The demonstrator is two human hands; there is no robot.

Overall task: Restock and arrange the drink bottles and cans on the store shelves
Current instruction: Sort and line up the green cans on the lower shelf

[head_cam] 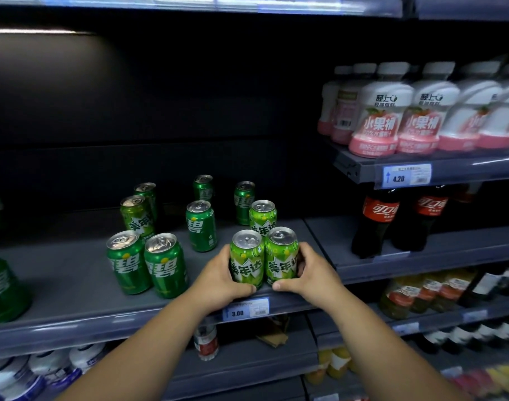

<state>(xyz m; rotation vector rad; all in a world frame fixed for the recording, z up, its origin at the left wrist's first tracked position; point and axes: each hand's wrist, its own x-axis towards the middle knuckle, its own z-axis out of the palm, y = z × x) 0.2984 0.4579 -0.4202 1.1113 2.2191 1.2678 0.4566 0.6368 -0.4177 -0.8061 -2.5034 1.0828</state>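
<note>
Two light-green cans (263, 260) sit side by side, touching, at the front edge of the grey shelf (74, 285). My left hand (222, 277) cups the left one, my right hand (306, 272) the right, fingers curled snug around them.

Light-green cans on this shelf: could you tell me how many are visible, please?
4. The left hand grips one can and the right hand another can at the shelf front; a third can stands just behind them; a fourth can further left. Others may be hidden.
</note>
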